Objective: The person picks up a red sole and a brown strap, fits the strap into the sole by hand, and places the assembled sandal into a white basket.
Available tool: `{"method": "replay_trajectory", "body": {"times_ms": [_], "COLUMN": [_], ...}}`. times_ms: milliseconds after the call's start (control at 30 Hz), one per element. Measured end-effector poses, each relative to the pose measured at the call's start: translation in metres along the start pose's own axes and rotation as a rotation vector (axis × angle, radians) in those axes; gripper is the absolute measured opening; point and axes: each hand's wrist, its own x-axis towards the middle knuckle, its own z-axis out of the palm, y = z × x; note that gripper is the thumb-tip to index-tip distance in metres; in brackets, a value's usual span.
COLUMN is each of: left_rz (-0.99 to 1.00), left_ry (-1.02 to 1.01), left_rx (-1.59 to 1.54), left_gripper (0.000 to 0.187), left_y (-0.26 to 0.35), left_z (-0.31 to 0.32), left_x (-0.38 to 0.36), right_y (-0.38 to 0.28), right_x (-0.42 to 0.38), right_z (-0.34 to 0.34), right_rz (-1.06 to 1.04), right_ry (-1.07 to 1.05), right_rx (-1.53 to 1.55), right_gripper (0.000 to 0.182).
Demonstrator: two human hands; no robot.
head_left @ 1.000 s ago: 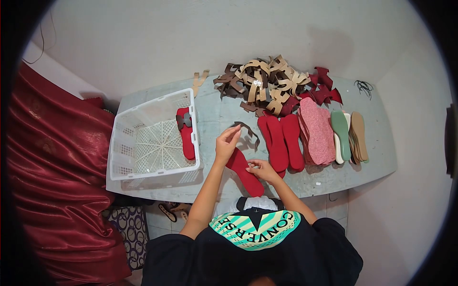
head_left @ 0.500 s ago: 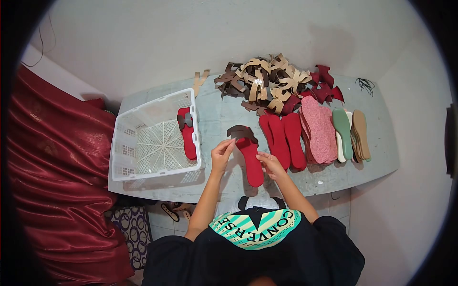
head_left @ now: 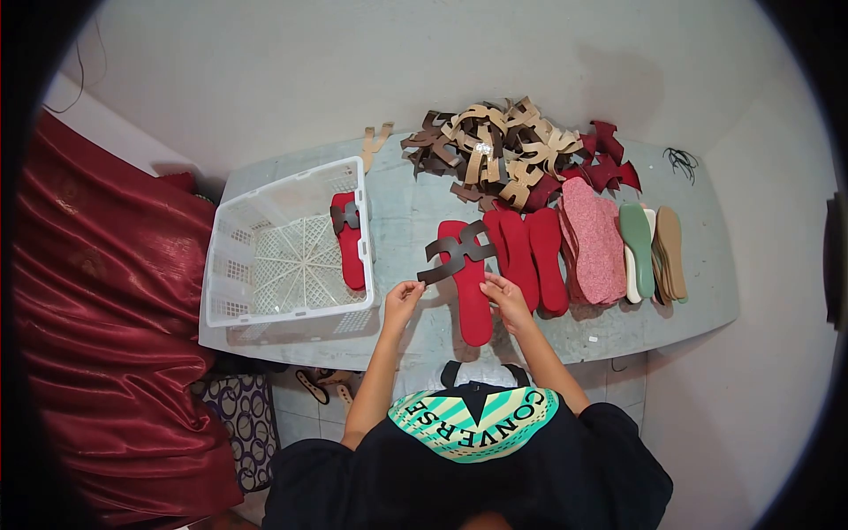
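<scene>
Before me a red shoe sole [head_left: 474, 311] points away from my body. Across its upper part lies a dark brown H-shaped sandal strap [head_left: 453, 254], its ends sticking out past both edges. My left hand [head_left: 403, 302] is closed, pinching the strap's lower left end between thumb and fingertips. On the other side, my right hand [head_left: 506, 300] grips the sole's right edge, thumb on top. Inside the white plastic basket [head_left: 291, 320] to the left lies another red sole [head_left: 352, 261] with a dark brown strap on it.
Several red soles [head_left: 549, 265] lie just right of my work, then pink soles [head_left: 594, 243], a green sole [head_left: 635, 252] and tan soles [head_left: 671, 252]. A heap of beige, brown and maroon straps [head_left: 495, 150] is at the back. Black cords [head_left: 680, 161] rest far right.
The strap, earlier folded over to the left near the sole's top, now lies spread across it. My left hand has shifted slightly down and left; my right hand stays at the sole's edge.
</scene>
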Motion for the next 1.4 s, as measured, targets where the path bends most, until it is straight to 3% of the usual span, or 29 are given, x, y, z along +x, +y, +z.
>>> {"method": "replay_trajectory", "body": {"times_ms": [167,233,267,333,367,433,533,700,1067,1400], "left_rz": [0.027,0.329,0.33,0.58,0.58,0.717,0.79,0.768,0.807,0.783], "left_ry": [0.107,0.321,0.321,0.288,0.29,0.073,-0.017,0.036,-0.135,-0.115], "left_rx": [0.099,0.705,0.704,0.568,0.568,0.745,0.935,0.921,0.939,0.965], "left_gripper": [0.025,0.034,0.034,0.043,0.043,0.053,0.062,0.059,0.056,0.057], "left_y": [-0.005,0.01,0.017,0.041,0.054,0.078,0.082,0.067,0.074,0.077], "left_z": [0.007,0.012,0.015,0.026,0.031,0.039,0.045,0.049,0.03,0.021], "left_x": [0.012,0.01,0.011,0.01,0.007,0.002,0.003,0.011,0.011,0.016], "right_y": [-0.004,-0.006,-0.008,-0.009,-0.01,-0.008,-0.01,-0.01,-0.008,-0.009], "right_x": [-0.006,-0.008,-0.009,-0.012,-0.012,-0.011,-0.013,-0.015,-0.014,-0.014], "right_z": [0.007,0.009,0.01,0.012,0.013,0.014,0.017,0.019,0.016,0.014], "right_rz": [-0.021,-0.038,-0.056,-0.052,-0.048,-0.056,-0.067,-0.078,-0.045,-0.056], "right_ry": [0.011,0.009,0.005,0.006,0.006,-0.004,-0.023,-0.027,-0.06,-0.062], "right_rx": [-0.075,-0.1,-0.126,-0.128,-0.13,-0.135,-0.156,-0.187,-0.174,-0.181], "right_gripper": [0.039,0.039,0.04,0.04,0.041,0.041,0.04,0.038,0.04,0.04]}}
